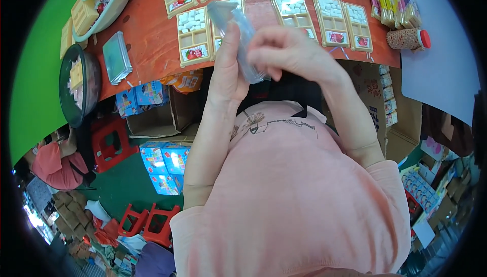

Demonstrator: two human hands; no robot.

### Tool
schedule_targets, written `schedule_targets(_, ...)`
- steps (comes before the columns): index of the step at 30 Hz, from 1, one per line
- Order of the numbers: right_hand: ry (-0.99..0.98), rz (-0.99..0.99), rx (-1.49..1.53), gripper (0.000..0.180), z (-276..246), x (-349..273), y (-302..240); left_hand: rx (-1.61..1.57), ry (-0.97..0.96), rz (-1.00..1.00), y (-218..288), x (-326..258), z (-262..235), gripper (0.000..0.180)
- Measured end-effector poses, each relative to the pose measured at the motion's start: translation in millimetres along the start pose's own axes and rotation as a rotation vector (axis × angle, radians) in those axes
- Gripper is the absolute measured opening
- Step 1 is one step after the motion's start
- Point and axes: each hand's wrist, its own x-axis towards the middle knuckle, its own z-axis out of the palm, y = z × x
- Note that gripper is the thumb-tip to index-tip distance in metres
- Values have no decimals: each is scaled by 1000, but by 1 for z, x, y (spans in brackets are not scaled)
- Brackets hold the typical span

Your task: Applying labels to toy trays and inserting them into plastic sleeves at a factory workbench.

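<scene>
My left hand (pixel 227 66) is closed around a thin stack of clear plastic covers (pixel 227 14), held tilted above the table's near edge. At the stack's right edge, the fingers of my right hand (pixel 291 51) are curled in and pinch it; they are slightly blurred, and their tips are partly hidden. Behind my hands stand beige compartment trays, one (pixel 194 38) with white pellets and a strawberry card. Another tray (pixel 293 12) has a shiny clear cover over it. The stack partly hides a tray just behind it.
On the red table (pixel 147 28) at left lies another pile of clear covers (pixel 117 58), near a dark bowl (pixel 78 85) and a pale basin (pixel 114 15). A red-lidded jar (pixel 406 39) and bundled yellow packets (pixel 395 3) sit at right. Blue boxes (pixel 165 163) and red stools (pixel 161 222) are below.
</scene>
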Motion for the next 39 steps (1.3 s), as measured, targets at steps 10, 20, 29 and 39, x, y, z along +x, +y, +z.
schedule_targets(10,-206,108,461,22,2,24,46,165,-139,59,6,-9,-16,64)
schedule_targets(20,-200,76,479,22,18,26,53,130,-103,38,10,-18,-28,73)
schedule_targets(29,75,-18,146,16,56,9,29,167,-82,84,14,-24,-43,62)
schedule_targets(39,350,-20,339,26,0,34,46,135,100,277,31,-29,-41,72)
